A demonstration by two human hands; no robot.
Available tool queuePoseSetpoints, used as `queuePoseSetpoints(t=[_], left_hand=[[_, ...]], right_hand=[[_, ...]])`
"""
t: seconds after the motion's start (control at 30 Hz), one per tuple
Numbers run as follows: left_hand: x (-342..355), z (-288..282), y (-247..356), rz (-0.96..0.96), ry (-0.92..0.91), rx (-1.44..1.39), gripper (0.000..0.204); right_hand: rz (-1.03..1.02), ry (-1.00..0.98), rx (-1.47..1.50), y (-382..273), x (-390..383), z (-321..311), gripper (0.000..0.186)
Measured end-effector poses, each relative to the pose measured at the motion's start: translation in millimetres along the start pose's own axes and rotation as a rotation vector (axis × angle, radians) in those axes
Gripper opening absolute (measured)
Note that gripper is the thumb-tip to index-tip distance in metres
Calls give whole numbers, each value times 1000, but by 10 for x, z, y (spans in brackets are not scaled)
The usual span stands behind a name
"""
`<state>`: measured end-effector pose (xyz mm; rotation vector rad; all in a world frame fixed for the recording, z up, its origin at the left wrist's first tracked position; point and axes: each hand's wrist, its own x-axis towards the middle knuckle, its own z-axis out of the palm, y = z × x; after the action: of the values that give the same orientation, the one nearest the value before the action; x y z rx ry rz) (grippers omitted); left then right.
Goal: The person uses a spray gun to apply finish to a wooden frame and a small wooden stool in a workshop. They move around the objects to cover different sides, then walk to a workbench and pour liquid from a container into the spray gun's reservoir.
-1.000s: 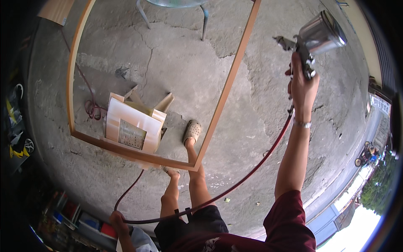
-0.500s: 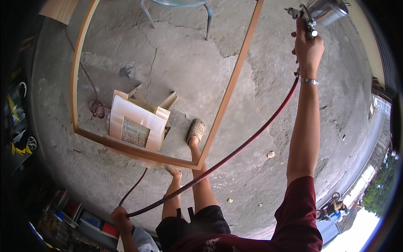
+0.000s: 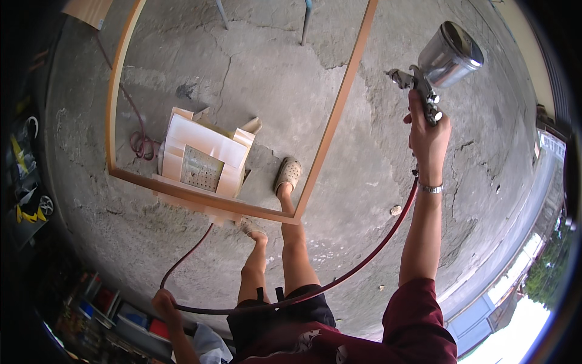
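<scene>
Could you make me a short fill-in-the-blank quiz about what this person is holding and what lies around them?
1. The right hand holds a spray gun with a shiny metal ____ on top.
2. The left hand grips a dark red ____ that runs up toward the gun.
3. One edge of the wooden frame rests on a pale ____ with a perforated panel.
4. The right wrist wears a silver ____.

Missing words: cup; hose; box; bracelet
</scene>
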<state>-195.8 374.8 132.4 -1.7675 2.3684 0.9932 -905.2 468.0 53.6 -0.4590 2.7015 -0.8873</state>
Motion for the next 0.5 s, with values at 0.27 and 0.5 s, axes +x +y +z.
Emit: queuePoseSetpoints(t=[0.27, 0.5], left_hand=[[-236, -221, -410, 79, 29, 30, 57], [-469, -322, -814, 127, 23, -29, 57]], right_hand=[[22, -49, 21, 73, -1343, -45, 41], [6, -71, 43, 256, -2460, -44, 31]])
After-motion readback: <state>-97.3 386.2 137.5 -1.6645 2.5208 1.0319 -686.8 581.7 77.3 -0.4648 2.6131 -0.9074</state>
